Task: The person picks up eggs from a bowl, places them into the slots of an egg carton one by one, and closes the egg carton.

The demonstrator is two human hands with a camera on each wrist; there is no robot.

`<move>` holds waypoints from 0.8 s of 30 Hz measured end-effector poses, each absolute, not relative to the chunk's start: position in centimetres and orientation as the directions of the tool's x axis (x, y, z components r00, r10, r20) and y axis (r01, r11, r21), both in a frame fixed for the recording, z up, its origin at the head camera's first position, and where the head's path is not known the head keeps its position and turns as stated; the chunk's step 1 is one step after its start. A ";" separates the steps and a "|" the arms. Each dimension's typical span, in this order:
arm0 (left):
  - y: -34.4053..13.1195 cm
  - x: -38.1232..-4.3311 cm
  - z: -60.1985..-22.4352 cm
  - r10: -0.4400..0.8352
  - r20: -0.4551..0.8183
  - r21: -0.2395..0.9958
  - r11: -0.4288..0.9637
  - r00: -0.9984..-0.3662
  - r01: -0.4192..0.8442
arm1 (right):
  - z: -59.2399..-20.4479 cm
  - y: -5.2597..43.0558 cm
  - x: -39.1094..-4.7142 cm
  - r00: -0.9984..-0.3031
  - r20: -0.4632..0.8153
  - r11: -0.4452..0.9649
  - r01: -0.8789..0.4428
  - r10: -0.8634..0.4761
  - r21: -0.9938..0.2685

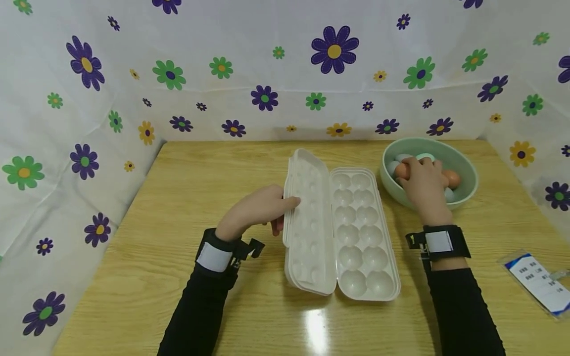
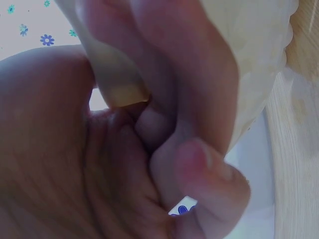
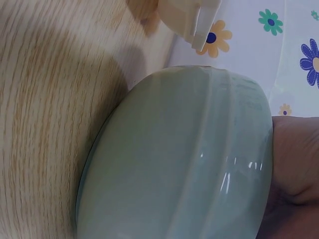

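Egg carton [image 1: 358, 235] and bowl of eggs, with both hands engaged. The carton, of translucent whitish plastic, lies opened like a book just right of the left fingers, its base between the two hands. The base has rounded corners, a narrow rim and twelve smooth round hollows in two columns of six; the lid [image 1: 311, 232] stands tilted up along the hinge side, its inner face showing shallow dimples. The left hand [image 1: 256, 207] is partly closed, pinching the lid's outer edge, thumb laid over the inner face and the other fingers bent behind it.

The right hand [image 1: 423, 188] reaches down into a glossy pale green bowl [image 1: 463, 163], its fingers bent and the thumb drawn in around a brown egg [image 1: 403, 171]; the tips are partly hidden. Just right of these fingers rests a second brown egg [image 1: 451, 179]; beyond them, a mint-green egg [image 1: 425, 156]. Pale greyish eggs [image 1: 392, 167] lie beside and below.

Right of the right fingers and nearer the person, a blue-edged card [image 1: 538, 281] in a clear sleeve lies on the wood-grained tabletop [image 1: 213, 168]; its dark printing is too small to read. Behind the fingers hangs a flower-printed cloth [image 1: 191, 44].
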State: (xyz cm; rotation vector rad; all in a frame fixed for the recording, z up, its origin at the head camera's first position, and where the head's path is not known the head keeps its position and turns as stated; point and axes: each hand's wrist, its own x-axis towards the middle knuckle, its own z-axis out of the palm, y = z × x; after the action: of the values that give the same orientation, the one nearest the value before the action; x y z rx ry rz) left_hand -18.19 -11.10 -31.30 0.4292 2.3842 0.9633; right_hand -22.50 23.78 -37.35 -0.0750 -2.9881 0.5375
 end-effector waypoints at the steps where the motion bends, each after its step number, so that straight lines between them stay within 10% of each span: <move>1: -11.1 -18.2 -31.2 0.467 -0.352 0.714 0.694 -0.811 0.090 | -37.4 23.8 -22.5 -0.994 0.092 0.936 0.031 0.067 -0.351; 24: -11.1 -18.2 -31.1 0.467 -0.342 0.724 0.684 -0.815 0.088 | -37.4 23.5 -22.7 -0.990 0.114 0.936 0.033 0.078 -0.351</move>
State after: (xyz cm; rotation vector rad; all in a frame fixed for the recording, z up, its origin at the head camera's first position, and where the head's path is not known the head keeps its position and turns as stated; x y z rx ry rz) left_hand -18.16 -11.09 -31.10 0.4267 2.3838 0.9886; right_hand -22.69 23.52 -37.41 -0.0850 -2.9661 0.5353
